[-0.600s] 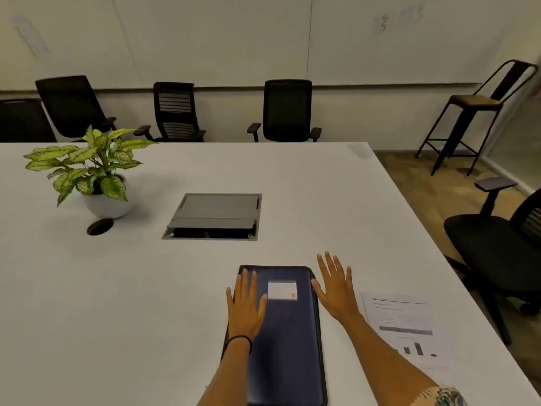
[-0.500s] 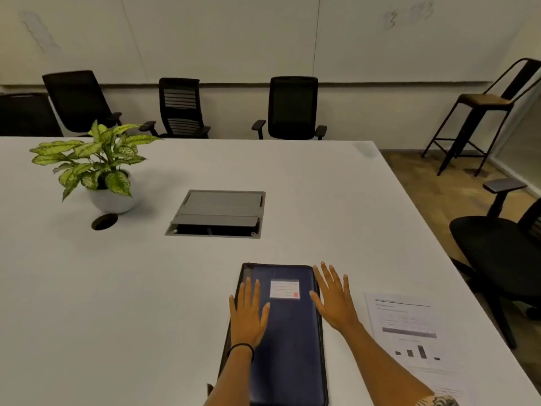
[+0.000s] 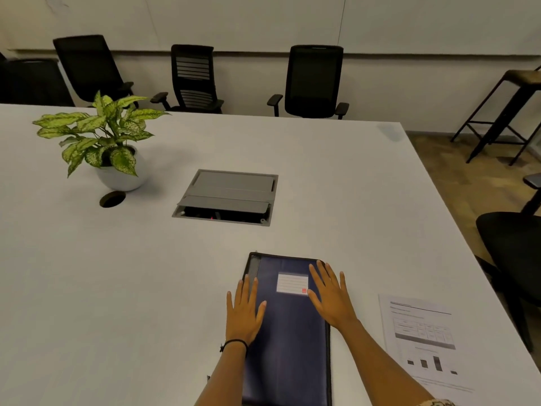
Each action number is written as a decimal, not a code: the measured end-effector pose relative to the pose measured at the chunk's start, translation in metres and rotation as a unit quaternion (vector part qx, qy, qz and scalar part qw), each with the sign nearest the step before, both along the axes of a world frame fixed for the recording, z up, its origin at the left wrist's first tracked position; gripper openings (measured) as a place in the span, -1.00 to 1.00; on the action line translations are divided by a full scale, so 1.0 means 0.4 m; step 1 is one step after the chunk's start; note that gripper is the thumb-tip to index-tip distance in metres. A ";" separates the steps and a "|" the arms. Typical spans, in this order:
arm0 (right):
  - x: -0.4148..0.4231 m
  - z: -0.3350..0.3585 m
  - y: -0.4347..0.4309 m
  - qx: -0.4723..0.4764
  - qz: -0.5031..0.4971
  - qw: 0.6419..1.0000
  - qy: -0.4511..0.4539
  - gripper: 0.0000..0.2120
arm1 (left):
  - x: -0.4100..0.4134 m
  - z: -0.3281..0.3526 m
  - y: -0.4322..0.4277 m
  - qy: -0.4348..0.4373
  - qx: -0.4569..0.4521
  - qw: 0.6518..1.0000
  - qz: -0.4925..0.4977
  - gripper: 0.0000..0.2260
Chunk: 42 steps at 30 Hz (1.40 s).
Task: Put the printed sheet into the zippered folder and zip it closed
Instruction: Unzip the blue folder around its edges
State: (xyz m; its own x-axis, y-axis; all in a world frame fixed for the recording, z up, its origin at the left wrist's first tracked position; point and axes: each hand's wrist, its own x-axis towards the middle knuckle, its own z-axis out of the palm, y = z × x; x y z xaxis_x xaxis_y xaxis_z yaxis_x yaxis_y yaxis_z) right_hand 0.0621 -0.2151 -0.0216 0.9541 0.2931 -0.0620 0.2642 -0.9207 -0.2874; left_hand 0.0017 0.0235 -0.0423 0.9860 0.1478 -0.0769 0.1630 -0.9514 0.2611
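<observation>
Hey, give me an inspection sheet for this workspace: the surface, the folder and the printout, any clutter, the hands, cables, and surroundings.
Surface: white table, plain top.
Job's things: dark blue zippered folder lies flat and closed in front of the person; the zip's state cannot be told. The printed sheet lies face up to its right, apart from it, not yet inside.
Clutter: potted plant at far left; grommet hole beside it; grey hatch set in the tabletop.
Grips: left grip flat on the folder's left edge, right grip flat on its right edge; fingers straight, holding nothing.
Cables: nothing seen.
Surroundings: black office chairs along the far wall; stool and another chair at right.
</observation>
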 end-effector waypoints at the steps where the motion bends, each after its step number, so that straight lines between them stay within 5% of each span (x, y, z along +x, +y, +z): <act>1: 0.009 -0.006 0.002 -0.002 0.003 1.000 0.000 -0.44 | 0.004 -0.007 0.004 0.006 -0.003 1.000 -0.003 -0.47; 12: 0.123 -0.069 0.033 0.004 0.044 0.998 0.053 -0.42 | 0.108 -0.075 0.032 0.059 -0.012 0.998 -0.018 -0.46; 20: 0.238 -0.098 0.088 0.011 0.041 0.995 0.087 -0.41 | 0.231 -0.101 0.056 0.064 -0.004 0.990 -0.127 -0.34; 24: 0.299 -0.094 0.119 0.059 0.037 0.993 0.100 -0.46 | 0.272 -0.088 0.075 0.088 -0.012 0.988 -0.123 -0.13; 28: 0.364 -0.100 0.160 0.077 0.061 0.989 0.113 -0.48 | 0.316 -0.078 0.111 0.111 -0.012 0.988 -0.110 -0.14; 36: 0.467 -0.153 0.270 0.141 0.143 0.969 0.147 -0.58 | 0.431 -0.077 0.170 0.148 -0.026 0.970 -0.193 0.09; 42: 0.500 -0.186 0.340 0.129 0.202 0.957 0.164 -0.65 | 0.475 -0.085 0.181 0.140 -0.075 0.962 -0.220 -0.02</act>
State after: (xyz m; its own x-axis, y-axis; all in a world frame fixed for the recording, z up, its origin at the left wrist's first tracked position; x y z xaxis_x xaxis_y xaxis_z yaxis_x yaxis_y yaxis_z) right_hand 0.2621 -0.0792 -0.0958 0.7015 0.6793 -0.2154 0.4390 -0.6501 -0.6202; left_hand 0.1918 0.0957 -0.0763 0.8877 -0.3134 -0.3373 -0.1634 -0.8993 0.4056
